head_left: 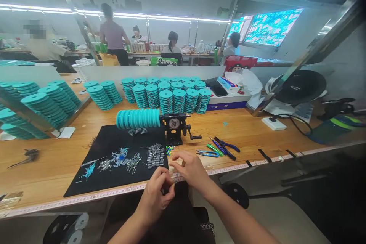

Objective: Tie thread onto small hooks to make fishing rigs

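My left hand is at the table's front edge, thumb and fingers pinched together. A tiny item shows at its fingertips, too small to name. Just up and to the right, my right hand has its fingers curled and drawn together; what they hold, if anything, I cannot make out. Left of the hands, a black mat bears grey sinkers or beads in rows, silvery small parts, clear-blue pieces and teal tubes. Colourful beads lie just beyond my right hand.
A black hand-cranked winder carries a row of teal spools. Blue scissors, pliers and a green tool lie to the right. Stacked teal spools stand behind. A measuring tape runs along the front edge.
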Tool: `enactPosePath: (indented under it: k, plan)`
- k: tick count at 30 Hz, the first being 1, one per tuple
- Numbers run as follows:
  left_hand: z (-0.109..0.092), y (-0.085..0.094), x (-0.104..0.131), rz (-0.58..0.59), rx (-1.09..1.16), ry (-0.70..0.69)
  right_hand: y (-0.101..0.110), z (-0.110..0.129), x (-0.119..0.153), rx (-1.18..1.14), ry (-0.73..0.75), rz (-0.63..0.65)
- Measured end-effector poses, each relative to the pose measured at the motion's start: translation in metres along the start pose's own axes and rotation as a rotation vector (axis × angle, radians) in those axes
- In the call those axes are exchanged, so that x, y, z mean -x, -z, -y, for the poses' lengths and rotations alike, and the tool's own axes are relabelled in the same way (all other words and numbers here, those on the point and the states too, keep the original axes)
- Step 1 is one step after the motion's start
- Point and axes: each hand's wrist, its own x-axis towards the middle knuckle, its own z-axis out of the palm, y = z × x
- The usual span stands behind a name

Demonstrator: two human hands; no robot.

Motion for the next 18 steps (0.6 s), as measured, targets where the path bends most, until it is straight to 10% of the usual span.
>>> enactPosePath:
  k: [4, 9, 18]
  plan:
    - [-0.003, 0.004, 0.008, -0.023, 0.232, 0.201, -0.009, 0.000, 0.046, -0.098, -0.170, -0.199]
    - [-0.001, 0.005, 0.011, 0.008, 0.549, 0.375, -0.046, -0.011, 0.082, -0.654, -0.405, 0.046]
    - [0.002, 0.012, 0.006, 0.026, 0.131, 0.150, -0.031, 0.002, 0.060, 0.123, 0.234, -0.027]
